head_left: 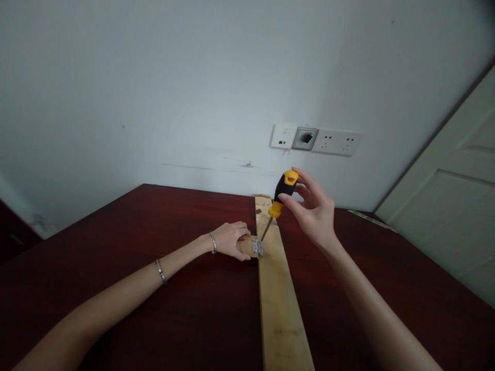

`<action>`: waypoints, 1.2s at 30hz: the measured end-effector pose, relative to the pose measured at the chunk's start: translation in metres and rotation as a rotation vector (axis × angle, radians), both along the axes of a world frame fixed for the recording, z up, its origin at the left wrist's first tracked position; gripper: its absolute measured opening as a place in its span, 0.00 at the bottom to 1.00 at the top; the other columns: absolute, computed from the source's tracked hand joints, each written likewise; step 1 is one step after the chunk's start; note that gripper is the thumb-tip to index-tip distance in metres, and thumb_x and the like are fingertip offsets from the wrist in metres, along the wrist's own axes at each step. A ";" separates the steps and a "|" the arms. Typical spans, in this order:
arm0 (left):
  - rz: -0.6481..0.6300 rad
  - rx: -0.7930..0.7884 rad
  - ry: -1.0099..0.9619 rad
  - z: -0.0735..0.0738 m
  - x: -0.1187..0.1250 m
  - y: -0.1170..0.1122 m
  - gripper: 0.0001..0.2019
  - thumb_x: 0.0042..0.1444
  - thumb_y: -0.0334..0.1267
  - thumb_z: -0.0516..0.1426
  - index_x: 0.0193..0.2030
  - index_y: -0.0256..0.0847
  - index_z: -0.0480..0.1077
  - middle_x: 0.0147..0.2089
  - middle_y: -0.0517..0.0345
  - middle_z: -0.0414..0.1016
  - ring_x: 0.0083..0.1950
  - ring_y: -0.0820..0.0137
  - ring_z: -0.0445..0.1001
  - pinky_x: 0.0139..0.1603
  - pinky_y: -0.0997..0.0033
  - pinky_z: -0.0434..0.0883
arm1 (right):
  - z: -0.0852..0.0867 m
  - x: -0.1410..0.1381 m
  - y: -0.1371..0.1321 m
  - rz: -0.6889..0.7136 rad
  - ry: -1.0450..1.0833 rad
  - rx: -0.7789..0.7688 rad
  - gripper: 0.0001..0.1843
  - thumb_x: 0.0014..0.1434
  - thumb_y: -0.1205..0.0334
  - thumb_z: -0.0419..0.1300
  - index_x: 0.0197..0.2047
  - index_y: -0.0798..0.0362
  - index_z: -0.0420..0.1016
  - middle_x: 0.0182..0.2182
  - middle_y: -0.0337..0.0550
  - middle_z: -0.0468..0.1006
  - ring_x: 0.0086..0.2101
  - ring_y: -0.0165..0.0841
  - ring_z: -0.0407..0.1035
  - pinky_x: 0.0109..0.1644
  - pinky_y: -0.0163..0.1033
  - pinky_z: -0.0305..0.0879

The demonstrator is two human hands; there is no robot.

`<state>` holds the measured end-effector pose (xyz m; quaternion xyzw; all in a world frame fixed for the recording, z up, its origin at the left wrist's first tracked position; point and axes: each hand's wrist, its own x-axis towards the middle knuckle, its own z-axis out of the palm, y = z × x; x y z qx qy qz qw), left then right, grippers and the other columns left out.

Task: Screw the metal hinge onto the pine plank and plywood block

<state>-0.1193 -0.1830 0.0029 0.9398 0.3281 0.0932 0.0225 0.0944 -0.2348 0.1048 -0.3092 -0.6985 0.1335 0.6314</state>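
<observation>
A long wooden plank lies lengthwise on the dark red tabletop. Against its left edge sits a short wooden block, and a small metal hinge spans the joint between the two. My left hand is closed around the block, thumb on the near side and fingers on the far side. In my right hand is a screwdriver with a black and yellow handle, pinched between thumb and fingers. The screwdriver leans, and its tip comes down at the hinge's far right corner; whether it sits in a screw is too small to tell.
The dark red table reaches back to a white wall. Wall sockets are set above the table's far edge, with a black plug in one. A pale panelled door stands on the right.
</observation>
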 end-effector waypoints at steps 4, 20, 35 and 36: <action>0.007 0.001 0.000 0.001 0.000 -0.001 0.33 0.39 0.60 0.61 0.47 0.38 0.67 0.45 0.54 0.69 0.45 0.63 0.70 0.38 0.69 0.69 | -0.003 -0.006 0.002 0.042 -0.015 -0.011 0.29 0.53 0.59 0.63 0.58 0.41 0.64 0.54 0.44 0.68 0.45 0.38 0.68 0.41 0.44 0.75; 0.018 -0.010 0.016 0.002 0.000 -0.001 0.33 0.40 0.62 0.60 0.47 0.39 0.67 0.45 0.54 0.69 0.45 0.62 0.71 0.39 0.68 0.69 | -0.012 -0.014 0.005 0.114 -0.044 -0.028 0.29 0.53 0.60 0.63 0.58 0.40 0.65 0.53 0.43 0.68 0.45 0.37 0.68 0.42 0.45 0.76; 0.019 -0.010 0.017 0.003 0.001 -0.002 0.33 0.40 0.61 0.60 0.47 0.39 0.67 0.45 0.54 0.69 0.46 0.62 0.70 0.39 0.68 0.70 | -0.013 -0.014 0.005 0.107 -0.086 -0.031 0.30 0.53 0.59 0.63 0.59 0.41 0.64 0.53 0.45 0.68 0.45 0.38 0.68 0.41 0.45 0.75; 0.018 -0.010 0.015 0.003 0.001 -0.002 0.33 0.40 0.61 0.60 0.47 0.39 0.67 0.46 0.54 0.69 0.46 0.62 0.70 0.39 0.68 0.70 | -0.013 -0.014 0.005 0.105 -0.089 -0.030 0.30 0.53 0.58 0.63 0.59 0.42 0.64 0.52 0.45 0.68 0.45 0.38 0.68 0.41 0.45 0.76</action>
